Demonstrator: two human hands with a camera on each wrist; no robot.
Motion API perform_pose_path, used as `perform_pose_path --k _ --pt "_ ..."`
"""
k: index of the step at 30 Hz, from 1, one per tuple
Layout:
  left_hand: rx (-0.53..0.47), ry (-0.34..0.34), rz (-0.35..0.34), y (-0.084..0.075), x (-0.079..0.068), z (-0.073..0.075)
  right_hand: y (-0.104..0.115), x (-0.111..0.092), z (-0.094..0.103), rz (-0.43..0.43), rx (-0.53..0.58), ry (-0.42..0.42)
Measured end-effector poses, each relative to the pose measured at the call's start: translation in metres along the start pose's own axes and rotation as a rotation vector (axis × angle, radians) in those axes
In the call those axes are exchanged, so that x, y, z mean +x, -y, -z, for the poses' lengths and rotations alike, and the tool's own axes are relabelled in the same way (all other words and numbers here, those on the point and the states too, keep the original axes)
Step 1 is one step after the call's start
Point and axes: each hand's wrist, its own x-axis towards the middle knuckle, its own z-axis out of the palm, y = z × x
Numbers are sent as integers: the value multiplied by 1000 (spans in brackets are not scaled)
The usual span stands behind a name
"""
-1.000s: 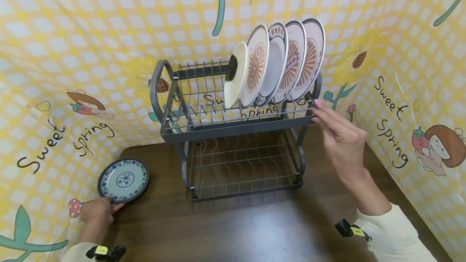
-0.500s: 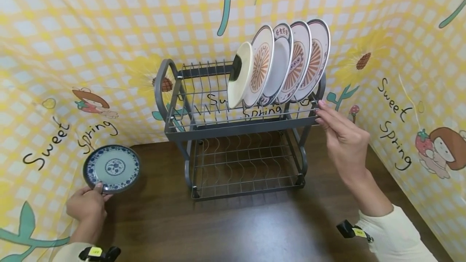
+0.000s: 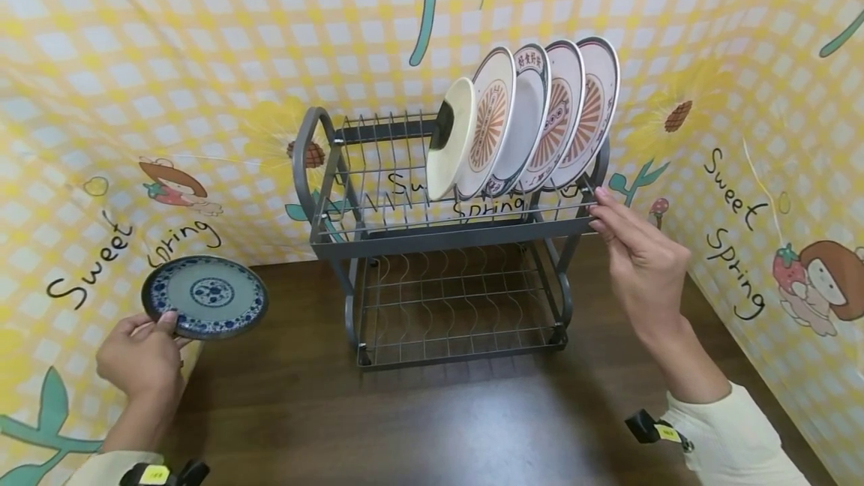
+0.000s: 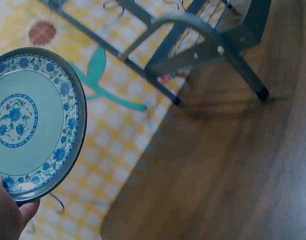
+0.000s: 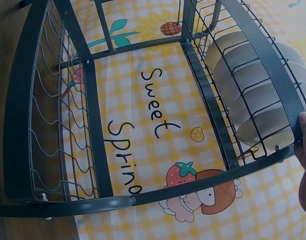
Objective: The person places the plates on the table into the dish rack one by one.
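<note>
My left hand pinches the near-left rim of a blue-and-white floral plate, thumb on top and fingers beneath. The plate is raised above the table and tilted; in the left wrist view the same plate shows its patterned face. With thumb and fingertips, my right hand grips the front right corner of a grey two-tier dish rack. Several plates stand on edge in the right half of the upper tier: a cream dish with a dark patch, then larger patterned plates.
The rack's lower tier has wavy wire dividers. Wire slots fill the left of the upper tier. A brown wooden table lies beneath, and yellow checked cloth surrounds the back and sides.
My left hand has lifted the floral plate off the table at the left and tilted it. The right hand keeps its grip on the rack corner. The view has shifted slightly.
</note>
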Motion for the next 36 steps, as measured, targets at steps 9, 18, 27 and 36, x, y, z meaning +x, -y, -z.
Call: perform_pose_path --k 9,18,27,36 --pt "-100 44 -133 -39 -28 -10 1 0 -1 -2 3 -9" --pt "-139 130 -350 -64 -63 -21 -1 0 -1 5 8 -5" --pt "-168 194 -415 -88 -93 -29 4 1 -1 5 7 -17" --pt "-87 202 -479 -106 -112 -33 6 1 -1 -1 4 -16"
